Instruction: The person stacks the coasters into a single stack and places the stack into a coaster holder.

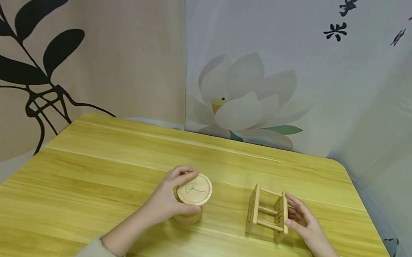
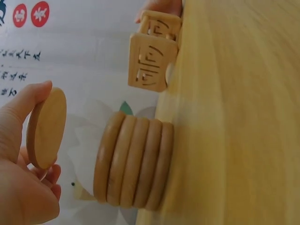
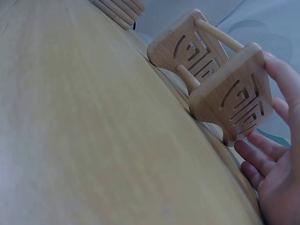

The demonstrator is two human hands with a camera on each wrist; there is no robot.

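Note:
In the head view my left hand (image 1: pixel 164 197) pinches a round wooden coaster (image 1: pixel 195 191) by its rim, thumb on the near side and fingers on the far side. A leaf-like drawing marks its top. Below it, apart in the left wrist view, stands a stack of several similar coasters (image 2: pixel 133 161). To the right, my right hand (image 1: pixel 307 226) grips the right side panel of a wooden coaster holder (image 1: pixel 253 210), at the panel's edges. Cut-out line patterns show on the holder's panels (image 3: pixel 243 101), which round rods join. The holder stands on the table.
The wooden table (image 1: pixel 101 201) carries the stack and the holder, with a gap between them. Behind the table hangs a printed cloth (image 1: pixel 249 99) with a lotus, dark leaves and written characters.

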